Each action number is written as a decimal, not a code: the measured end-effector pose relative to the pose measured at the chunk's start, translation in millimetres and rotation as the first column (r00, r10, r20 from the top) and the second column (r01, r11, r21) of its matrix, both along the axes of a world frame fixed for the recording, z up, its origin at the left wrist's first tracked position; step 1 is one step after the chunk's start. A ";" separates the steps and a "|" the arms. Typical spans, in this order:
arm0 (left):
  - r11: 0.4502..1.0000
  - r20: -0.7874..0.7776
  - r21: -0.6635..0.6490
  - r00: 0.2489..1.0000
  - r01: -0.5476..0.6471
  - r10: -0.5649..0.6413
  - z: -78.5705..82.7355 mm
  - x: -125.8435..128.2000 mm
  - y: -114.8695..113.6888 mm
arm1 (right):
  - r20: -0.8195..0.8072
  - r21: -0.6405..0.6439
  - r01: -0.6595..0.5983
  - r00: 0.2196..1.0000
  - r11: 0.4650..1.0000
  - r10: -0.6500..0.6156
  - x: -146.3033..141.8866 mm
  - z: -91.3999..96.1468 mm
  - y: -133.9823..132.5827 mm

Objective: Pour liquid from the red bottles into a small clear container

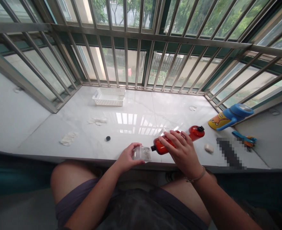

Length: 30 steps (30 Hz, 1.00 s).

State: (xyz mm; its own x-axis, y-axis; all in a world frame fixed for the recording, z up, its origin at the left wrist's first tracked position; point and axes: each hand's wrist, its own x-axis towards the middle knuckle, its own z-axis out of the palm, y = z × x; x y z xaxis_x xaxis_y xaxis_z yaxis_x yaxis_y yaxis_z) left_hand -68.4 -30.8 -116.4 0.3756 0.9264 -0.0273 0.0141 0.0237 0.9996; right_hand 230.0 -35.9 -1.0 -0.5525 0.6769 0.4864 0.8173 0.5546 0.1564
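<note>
At white marbled ledge [136,99] by barred window [186,41]: gripping clear container [143,154] in L hand [127,156], nr front edge; clasping red bottle [160,147] in R hand [180,148], tipped w/ black nozzle [153,148] just beside container. Can see 2nd red bottle [195,134] just past R hand, sm. round black lid [108,138] to L, white basket [109,103] at back L, blue/yellow flask [228,117] to R

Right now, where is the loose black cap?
In the head view, the loose black cap lies left of centre on the white counter, beyond and left of the left hand.
</note>
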 end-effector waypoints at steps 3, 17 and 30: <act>1.000 0.003 0.005 1.000 -0.001 0.001 -0.9 0.1 0.2 | -0.002 0.004 -0.005 1.000 1.000 0.005 0.1 -0.6 0.4; 1.000 0.000 0.004 1.000 0.011 -0.011 -0.8 -0.2 0.0 | 0.007 0.029 -0.016 1.000 0.999 0.016 -1.9 2.4 2.2; 1.000 0.005 -0.008 1.000 0.019 -0.019 3.9 -0.2 -0.3 | 0.024 0.027 -0.014 1.000 1.000 0.014 -1.5 3.3 1.8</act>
